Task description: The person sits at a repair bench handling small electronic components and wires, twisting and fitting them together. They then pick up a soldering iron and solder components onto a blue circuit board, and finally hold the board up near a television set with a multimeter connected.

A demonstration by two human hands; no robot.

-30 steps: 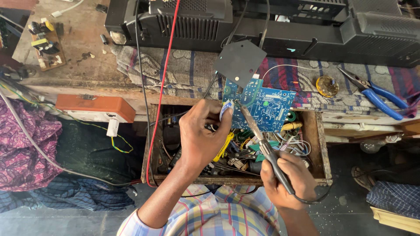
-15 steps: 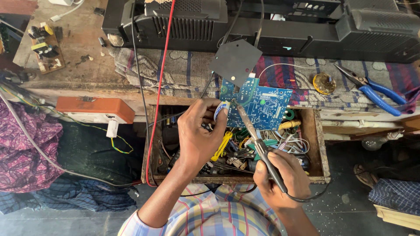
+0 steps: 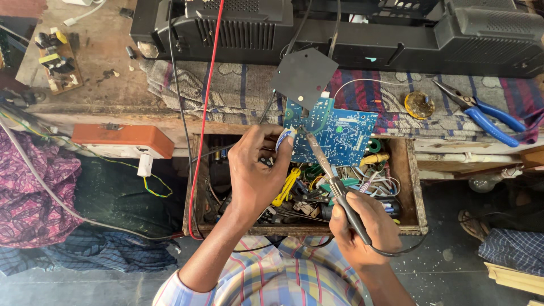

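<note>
Left hand (image 3: 255,175) has its grip pinched on the blue circuit board (image 3: 334,133) over the open drawer (image 3: 408,192); right hand (image 3: 362,226) wraps closed around the soldering iron (image 3: 331,175), tip touching the board's left edge.

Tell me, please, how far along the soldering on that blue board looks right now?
Done: nothing can be confirmed; joints are too small to see. In hand: the left hand steadies the blue printed circuit board while the right hand holds the slim soldering iron, its tip at the board's edge. Left: cannot tell.
</note>
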